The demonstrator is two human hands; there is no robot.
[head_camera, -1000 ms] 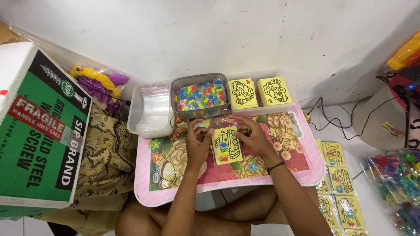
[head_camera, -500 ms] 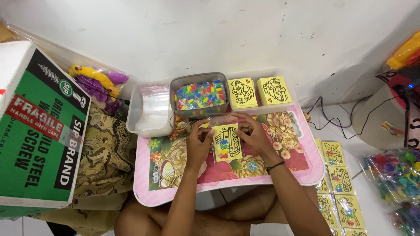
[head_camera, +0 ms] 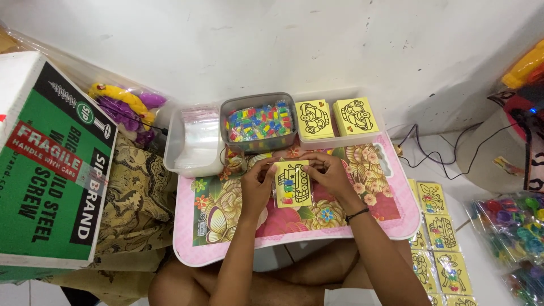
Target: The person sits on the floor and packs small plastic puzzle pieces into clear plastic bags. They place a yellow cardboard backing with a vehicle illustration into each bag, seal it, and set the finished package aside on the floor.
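A small yellow card with a black line drawing and coloured pieces, in a clear sleeve point(head_camera: 293, 183), is held upright over the pink floral lap table point(head_camera: 226, 238). My left hand point(head_camera: 256, 184) pinches its left top edge. My right hand point(head_camera: 327, 173), a black band on its wrist, grips the right top edge. Just beyond the hands stands a grey tub of small multicoloured pieces point(head_camera: 258, 122).
A clear tub of plastic sleeves point(head_camera: 194, 141) sits left of the grey tub, two stacks of yellow cards point(head_camera: 335, 118) right of it. More packed cards point(head_camera: 436, 232) lie on the floor at right. A large green cardboard box point(head_camera: 48, 164) stands at left.
The card has shifted slightly up and both hands have adjusted their pinch at its top edge. Everything else stays where it was.
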